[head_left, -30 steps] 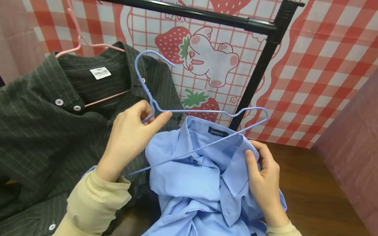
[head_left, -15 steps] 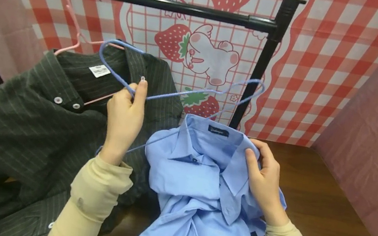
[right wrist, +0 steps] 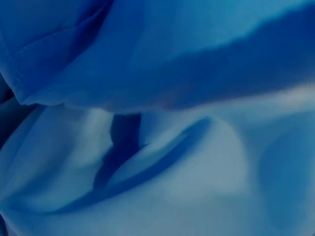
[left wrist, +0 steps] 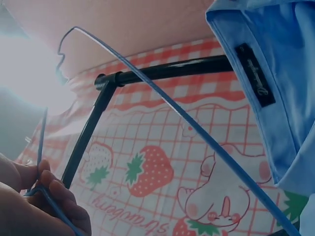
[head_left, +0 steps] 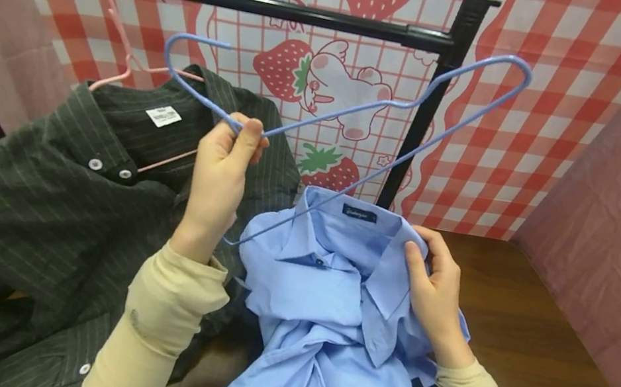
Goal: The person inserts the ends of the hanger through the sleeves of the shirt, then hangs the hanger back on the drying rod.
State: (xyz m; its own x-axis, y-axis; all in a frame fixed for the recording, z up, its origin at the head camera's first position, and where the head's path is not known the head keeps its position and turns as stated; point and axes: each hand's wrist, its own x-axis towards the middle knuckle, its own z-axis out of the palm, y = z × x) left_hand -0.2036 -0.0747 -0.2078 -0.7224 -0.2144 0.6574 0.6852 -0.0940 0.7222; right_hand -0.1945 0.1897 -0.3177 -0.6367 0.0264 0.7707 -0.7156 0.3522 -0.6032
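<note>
In the head view my left hand (head_left: pixel 223 174) pinches a blue wire hanger (head_left: pixel 353 109) at the base of its hook. The hanger is tilted, its far shoulder raised to the upper right and its bottom bar crossing in front of the shirt's collar. My right hand (head_left: pixel 434 292) grips the collar side of a light blue shirt (head_left: pixel 301 292), thumb on the front. The left wrist view shows the fingers (left wrist: pixel 59 196) curled round the hanger and the shirt's dark label (left wrist: pixel 254 73). Only blue fabric (right wrist: pixel 197 162) fills the right wrist view; the right hand is hidden there.
A dark striped shirt (head_left: pixel 44 200) hangs on a pink hanger (head_left: pixel 123 35) from the black rail (head_left: pixel 313 16) at left. The rack's upright (head_left: pixel 422 130) stands behind the blue hanger. A brown wooden table (head_left: pixel 552 350) extends to the right, before a checked strawberry backdrop (head_left: pixel 538 120).
My left hand has risen with the blue hanger, whose far shoulder has swung up and to the right, above the shirt. The right hand and the blue shirt have hardly moved.
</note>
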